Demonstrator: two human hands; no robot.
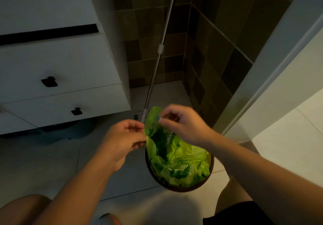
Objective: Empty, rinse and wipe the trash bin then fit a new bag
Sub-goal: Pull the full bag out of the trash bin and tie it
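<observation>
The trash bin (180, 188) stands on the floor tiles (122, 181) between the person's knees, with a green bag (176, 156) lying crumpled inside it. The upper edge of the bag is lifted above the rim on the far side. The left hand (122, 137) pinches the bag edge between thumb and fingers; the right hand (181, 123) pinches the film a little farther along the same raised edge. Both grips are pressed together on thin plastic. Judged from the bag's position, the step in hand is opening the mouth so it can be folded over the rim.

Risks from this position:

- Tearing — the film is thin, and pulling the two pinches apart quickly could split the edge.
- Layers staying stuck — if both grips hold the same layer, the mouth will not open.
- Uneven seating — only the far edge is raised; the near part of the rim is bare, so the bag may slide back in when released.
- Tipping — an upward pull could lift or tilt the bin.
- Contact with the mop handle (157, 64), which leans just behind the bin — an outward sweep of either hand could knock it over.
</observation>
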